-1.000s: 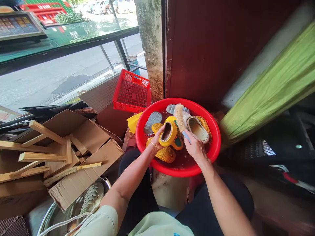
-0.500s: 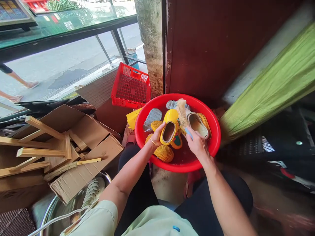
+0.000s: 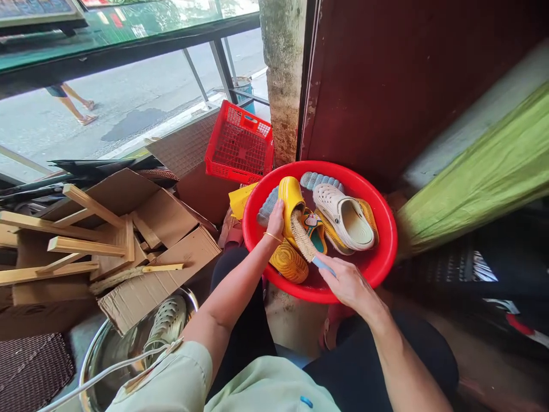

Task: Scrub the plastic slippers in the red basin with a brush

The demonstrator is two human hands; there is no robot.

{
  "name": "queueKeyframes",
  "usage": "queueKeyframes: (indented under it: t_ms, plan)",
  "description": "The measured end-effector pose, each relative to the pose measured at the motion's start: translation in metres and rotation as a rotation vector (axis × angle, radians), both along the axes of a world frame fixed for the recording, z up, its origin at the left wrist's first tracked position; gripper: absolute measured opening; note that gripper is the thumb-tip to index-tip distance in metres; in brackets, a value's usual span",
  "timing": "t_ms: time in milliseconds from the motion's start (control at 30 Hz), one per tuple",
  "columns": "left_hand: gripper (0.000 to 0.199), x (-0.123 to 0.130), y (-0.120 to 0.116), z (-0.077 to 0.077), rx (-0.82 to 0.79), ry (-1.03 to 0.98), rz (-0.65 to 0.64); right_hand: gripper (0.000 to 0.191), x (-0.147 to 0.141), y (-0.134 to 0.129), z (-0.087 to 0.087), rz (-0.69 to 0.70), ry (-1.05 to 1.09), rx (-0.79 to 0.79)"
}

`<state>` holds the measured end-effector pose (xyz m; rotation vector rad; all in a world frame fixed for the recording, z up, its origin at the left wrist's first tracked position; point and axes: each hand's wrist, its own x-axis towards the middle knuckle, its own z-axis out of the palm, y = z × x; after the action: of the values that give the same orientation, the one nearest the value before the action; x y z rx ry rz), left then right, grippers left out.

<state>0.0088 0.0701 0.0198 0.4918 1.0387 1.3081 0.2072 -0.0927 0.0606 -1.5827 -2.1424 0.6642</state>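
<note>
Since the earlier frame, swung the brush [image 3: 302,237] from alongside the yellow clog [image 3: 290,191] down to its opening, and turned that clog with its toe pointing toward the far side of the red tub [image 3: 295,290]. Now holding the clog in the left hand [image 3: 275,220], raised over the left half of the tub; gripping the brush by its blue handle in the right hand [image 3: 347,280], over the tub's near middle, with bristles at the opening. Cannot tell how far the left fingers reach underneath. Could lose the clog to a hard push, being probably wet and slick and held from one side only; might then drop it on the yellow sole [image 3: 289,263] at the tub's near left and splash over the rim. Could also catch the white clog [image 3: 328,197], propped on other shoes in the tub's right half, with a wide stroke, and topple it.
</note>
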Motion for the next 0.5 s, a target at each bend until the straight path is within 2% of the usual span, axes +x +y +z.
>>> queueKeyframes:
  t_ms: [100,200,333,433,500]
  plan:
    - [0.047,0.018,-0.016,-0.004,0.064,0.067,-0.053,0.046,-0.013,0.022,-0.007,-0.153,-0.048,0.025]
    - [0.047,0.029,-0.027,-0.01,0.109,0.126,-0.091,0.048,-0.025,0.043,-0.011,-0.203,-0.032,0.013]
    - [0.048,0.024,-0.022,-0.018,0.18,0.245,-0.064,0.047,-0.02,0.046,-0.005,-0.087,0.027,-0.09]
    - [0.052,0.015,-0.011,-0.021,0.216,0.307,-0.011,0.046,-0.005,0.033,0.001,0.049,0.064,-0.176]
    - [0.057,0.013,-0.005,-0.025,0.248,0.313,-0.022,0.047,0.007,0.023,0.0,0.064,0.068,-0.196]
